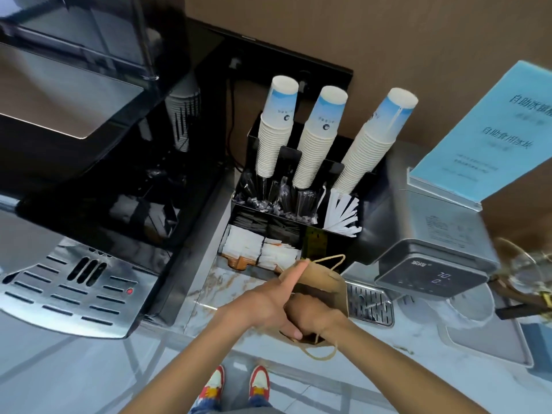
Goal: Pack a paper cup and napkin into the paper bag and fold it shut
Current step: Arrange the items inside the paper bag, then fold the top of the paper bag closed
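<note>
A brown paper bag (330, 286) with twisted paper handles stands on the marble counter in front of me. My left hand (268, 300) grips its near left side, with the thumb stretched up along the rim. My right hand (312, 316) is curled inside the bag's mouth, and its fingers are hidden. Three stacks of white and blue paper cups (319, 135) stand upside down in a black organizer (343, 174) behind the bag. White folded napkins or packets (245, 243) fill its front left compartment.
A steel and black coffee machine (89, 279) fills the left side. A grey water dispenser (433, 264) with a lit display stands at the right, a drip grille (370, 306) below it. A blue sign (484, 130) stands on top. Stirrers and straws sit in the organizer.
</note>
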Action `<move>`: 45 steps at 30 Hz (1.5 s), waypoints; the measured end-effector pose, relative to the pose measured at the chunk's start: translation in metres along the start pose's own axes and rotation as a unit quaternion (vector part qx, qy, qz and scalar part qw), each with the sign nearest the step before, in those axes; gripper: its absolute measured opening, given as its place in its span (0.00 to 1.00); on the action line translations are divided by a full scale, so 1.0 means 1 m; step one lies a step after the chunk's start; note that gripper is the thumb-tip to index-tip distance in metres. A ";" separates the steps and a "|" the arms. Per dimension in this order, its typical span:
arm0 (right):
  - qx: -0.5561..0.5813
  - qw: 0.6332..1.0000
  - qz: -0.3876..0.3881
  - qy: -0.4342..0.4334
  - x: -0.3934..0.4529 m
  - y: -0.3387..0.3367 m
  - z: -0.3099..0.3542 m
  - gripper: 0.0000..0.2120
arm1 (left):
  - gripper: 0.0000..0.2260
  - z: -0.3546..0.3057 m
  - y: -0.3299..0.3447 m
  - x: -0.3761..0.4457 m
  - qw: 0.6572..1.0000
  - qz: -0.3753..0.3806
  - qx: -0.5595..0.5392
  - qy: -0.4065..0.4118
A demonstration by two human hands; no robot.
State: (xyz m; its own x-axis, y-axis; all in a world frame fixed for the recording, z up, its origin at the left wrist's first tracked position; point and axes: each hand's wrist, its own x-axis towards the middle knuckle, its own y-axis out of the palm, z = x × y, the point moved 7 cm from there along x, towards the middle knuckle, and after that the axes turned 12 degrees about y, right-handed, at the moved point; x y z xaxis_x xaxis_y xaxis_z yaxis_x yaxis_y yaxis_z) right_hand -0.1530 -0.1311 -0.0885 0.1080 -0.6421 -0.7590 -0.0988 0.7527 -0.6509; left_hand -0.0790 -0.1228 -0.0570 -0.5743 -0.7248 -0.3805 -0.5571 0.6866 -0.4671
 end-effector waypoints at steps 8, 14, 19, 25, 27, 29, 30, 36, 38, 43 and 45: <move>0.314 0.938 0.079 0.125 -0.018 0.012 -0.028 0.18 | 0.60 -0.001 0.001 -0.002 1.000 0.010 -0.001 0.003; 0.138 0.972 0.126 0.143 -0.006 0.023 -0.013 0.22 | 0.59 -0.002 0.001 -0.005 1.000 0.027 -0.001 0.008; -0.042 0.996 0.069 -0.028 -0.013 0.001 0.008 0.22 | 0.56 -0.002 -0.004 -0.009 0.999 0.001 0.033 0.005; 0.186 0.975 0.067 -0.100 -0.054 -0.028 -0.030 0.21 | 0.52 0.004 -0.003 -0.010 0.999 -0.011 0.030 0.013; 0.308 0.945 -0.009 -0.107 -0.076 -0.043 -0.063 0.19 | 0.48 0.004 -0.004 -0.012 0.999 -0.026 -0.011 0.028; 0.425 0.896 -0.071 -0.110 -0.099 -0.047 -0.100 0.21 | 0.44 0.004 -0.005 -0.016 0.997 -0.043 -0.045 0.046; 0.467 0.872 -0.106 -0.100 -0.105 -0.043 -0.121 0.23 | 0.44 0.004 -0.006 -0.019 0.995 -0.055 -0.062 0.053; 0.544 0.816 -0.189 0.042 -0.077 0.034 -0.180 0.24 | 0.54 0.036 -0.002 -0.045 0.991 -0.097 -0.083 0.044; 0.476 0.866 -0.146 0.041 -0.058 0.054 -0.166 0.23 | 0.48 0.047 0.007 -0.044 0.996 -0.076 -0.040 0.019; 0.407 0.900 -0.151 -0.038 -0.032 0.053 -0.118 0.25 | 0.37 0.058 0.015 -0.021 0.997 -0.077 0.001 -0.015; 0.428 0.884 -0.177 -0.058 -0.031 0.044 -0.109 0.23 | 0.34 0.056 0.012 -0.013 0.996 -0.088 0.006 0.005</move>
State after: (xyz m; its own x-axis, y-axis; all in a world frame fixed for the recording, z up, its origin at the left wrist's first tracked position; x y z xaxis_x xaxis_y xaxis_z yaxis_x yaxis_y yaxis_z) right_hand -0.2688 -0.0942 -0.0957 0.0872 -0.8774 -0.4717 0.7414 0.3735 -0.5576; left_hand -0.0450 -0.1088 -0.1021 -0.4738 -0.8337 -0.2837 -0.6433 0.5476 -0.5351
